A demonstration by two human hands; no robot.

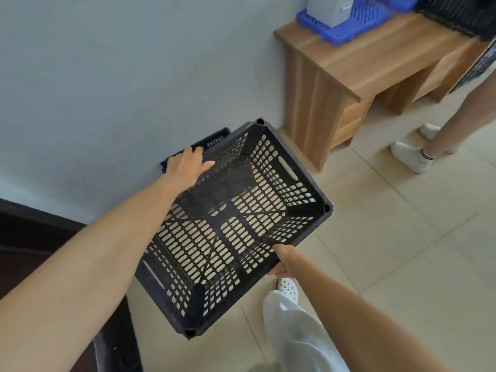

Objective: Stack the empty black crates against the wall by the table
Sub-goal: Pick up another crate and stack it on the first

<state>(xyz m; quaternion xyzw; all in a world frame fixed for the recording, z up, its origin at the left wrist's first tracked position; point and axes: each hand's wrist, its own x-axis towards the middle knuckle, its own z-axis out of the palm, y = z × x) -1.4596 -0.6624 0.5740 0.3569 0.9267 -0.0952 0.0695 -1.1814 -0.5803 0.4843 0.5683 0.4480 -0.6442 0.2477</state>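
The held crate point(233, 224) is above the floor point(402, 237), open side up, with the left hand point(188, 165) on its wall-side rim and the right hand point(281, 260) on the opposite rim. Behind it a second crate point(212, 139) lies against the wall point(134, 76), partly hidden. To the right, the table point(375, 57) stands against the same wall, bearing a slatted tray point(349, 25) with a box point(328, 9) on it.
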